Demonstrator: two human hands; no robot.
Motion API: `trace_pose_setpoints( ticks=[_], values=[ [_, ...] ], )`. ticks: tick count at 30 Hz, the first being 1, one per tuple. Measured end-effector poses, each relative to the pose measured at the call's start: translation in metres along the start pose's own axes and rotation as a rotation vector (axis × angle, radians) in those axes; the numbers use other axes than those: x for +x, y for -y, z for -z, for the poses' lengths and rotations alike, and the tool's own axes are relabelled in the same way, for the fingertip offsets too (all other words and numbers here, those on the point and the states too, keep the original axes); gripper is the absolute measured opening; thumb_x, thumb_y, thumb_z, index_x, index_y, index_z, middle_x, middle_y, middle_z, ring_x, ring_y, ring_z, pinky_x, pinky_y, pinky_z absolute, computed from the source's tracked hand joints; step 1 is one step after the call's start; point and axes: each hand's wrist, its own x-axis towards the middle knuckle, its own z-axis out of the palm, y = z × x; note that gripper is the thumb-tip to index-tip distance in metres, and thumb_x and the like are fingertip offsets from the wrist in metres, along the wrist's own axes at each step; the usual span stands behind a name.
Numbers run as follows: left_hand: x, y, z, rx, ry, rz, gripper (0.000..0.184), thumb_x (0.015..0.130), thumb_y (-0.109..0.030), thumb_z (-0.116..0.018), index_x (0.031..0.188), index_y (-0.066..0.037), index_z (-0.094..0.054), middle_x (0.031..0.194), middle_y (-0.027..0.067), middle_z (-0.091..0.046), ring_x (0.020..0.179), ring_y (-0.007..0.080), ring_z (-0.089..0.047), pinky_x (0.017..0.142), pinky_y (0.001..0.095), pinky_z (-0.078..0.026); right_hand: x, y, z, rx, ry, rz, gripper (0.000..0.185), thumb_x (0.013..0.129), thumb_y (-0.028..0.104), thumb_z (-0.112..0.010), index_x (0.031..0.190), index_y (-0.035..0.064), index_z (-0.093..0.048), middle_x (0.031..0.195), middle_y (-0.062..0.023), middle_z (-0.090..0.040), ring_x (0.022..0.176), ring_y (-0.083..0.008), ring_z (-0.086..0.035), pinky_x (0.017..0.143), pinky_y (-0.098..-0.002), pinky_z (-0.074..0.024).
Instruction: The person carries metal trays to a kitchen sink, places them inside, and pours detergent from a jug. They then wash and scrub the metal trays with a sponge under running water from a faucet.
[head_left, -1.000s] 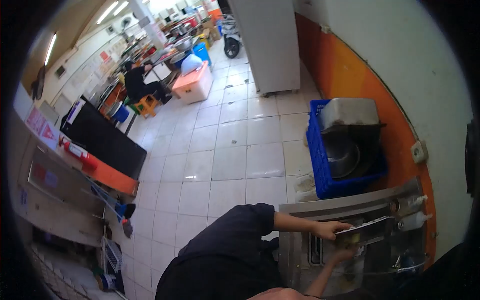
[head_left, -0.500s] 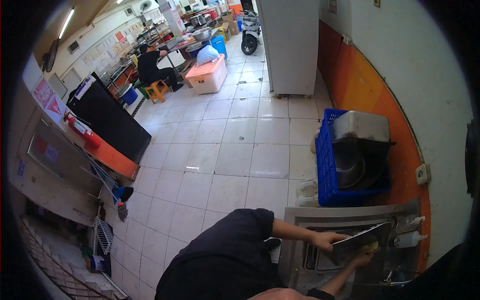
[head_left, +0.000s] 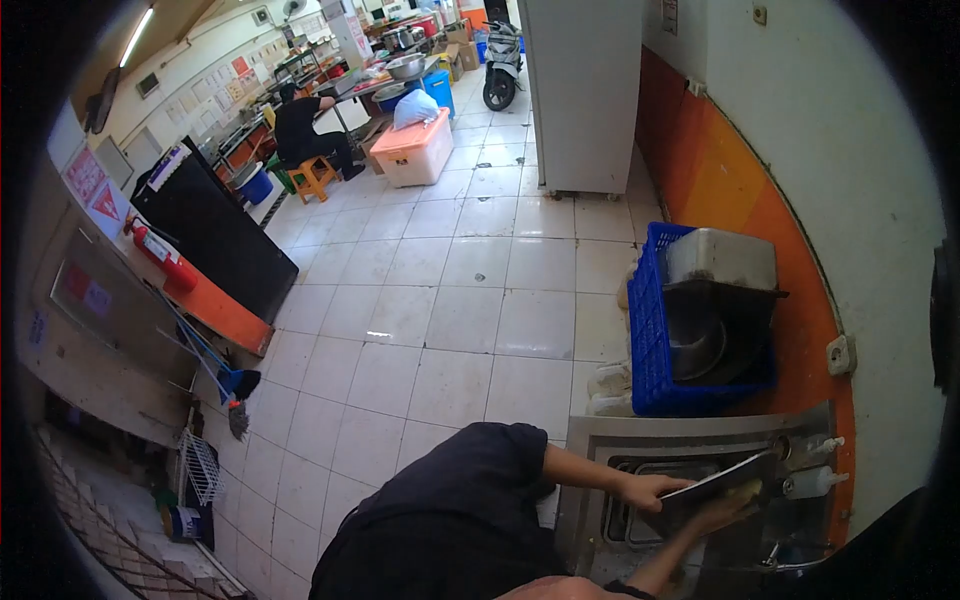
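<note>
My left hand (head_left: 650,490) is closed on the near edge of a dark flat tray (head_left: 695,502), which is tilted over the sink (head_left: 622,522). A bright line runs along the tray's upper edge. Against the tray's face, my right hand (head_left: 718,512) presses a yellowish sponge (head_left: 742,493); this hand is slightly blurred, and its fingers partly cover the sponge. Below the tray, the metal sink holds a rectangular pan, partly hidden by my arms. Beside the tray's far end stands a clear bottle (head_left: 812,483).
A blue crate (head_left: 652,340) with metal pans and a pot stands beside the sink, along the orange wall (head_left: 800,310). A metal tap (head_left: 790,562) is at the lower right. Across the tiled floor, a seated person (head_left: 300,130) is near an orange-lidded box (head_left: 415,150).
My right hand has slid with the sponge across the tray's face, toward my left hand. The tray has shifted slightly and is still in my left hand.
</note>
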Motion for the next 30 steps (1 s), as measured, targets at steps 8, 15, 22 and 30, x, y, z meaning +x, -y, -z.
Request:
trace_pose_setpoints(
  ticks=[8, 15, 22, 30],
  values=[
    [-0.007, -0.033, 0.019, -0.281, -0.138, 0.243, 0.07, 0.067, 0.001, -0.046, 0.131, -0.001, -0.019, 0.128, 0.0131, -0.032, 0.118, 0.0219, -0.031, 0.098, 0.0341, -0.026, -0.046, -0.009, 0.005, 0.158, 0.128, 0.142, 0.041, 0.086, 0.019, -0.042, 0.12, -0.0028, -0.038, 0.121, -0.0178, -0.042, 0.11, -0.0267, -0.042, 0.094, -0.0346, -0.0317],
    [-0.019, -0.009, 0.018, -0.325, -0.157, 0.459, 0.058, 0.069, 0.001, -0.048, 0.124, -0.001, -0.03, 0.112, 0.0109, -0.049, 0.099, 0.019, -0.049, 0.085, 0.0318, -0.04, -0.04, 0.033, -0.027, -0.282, -0.073, 0.246, 0.04, 0.085, 0.013, -0.041, 0.121, -0.003, -0.035, 0.13, -0.019, -0.031, 0.122, -0.0336, -0.027, 0.102, -0.0395, -0.0173],
    [-0.039, -0.017, 0.0, -0.416, -0.175, 0.495, 0.058, 0.062, 0.005, -0.043, 0.119, -0.002, -0.036, 0.104, 0.0081, -0.051, 0.092, 0.0175, -0.051, 0.077, 0.0274, -0.042, 0.02, -0.049, 0.004, -0.363, -0.45, -0.307, 0.049, 0.082, 0.003, -0.039, 0.13, 0.0037, -0.026, 0.133, -0.0159, -0.029, 0.123, -0.0345, -0.024, 0.101, -0.0447, -0.0162],
    [-0.032, 0.001, 0.005, -0.149, -0.151, 0.462, 0.047, 0.067, 0.002, -0.045, 0.114, 0.002, -0.04, 0.103, 0.0085, -0.052, 0.092, 0.0166, -0.051, 0.078, 0.0268, -0.041, 0.001, 0.097, -0.03, 0.191, -0.115, 0.418, 0.035, 0.079, 0.002, -0.045, 0.113, 0.0074, -0.047, 0.118, -0.0178, -0.044, 0.114, -0.0354, -0.037, 0.096, -0.0447, -0.0258]
  ],
)
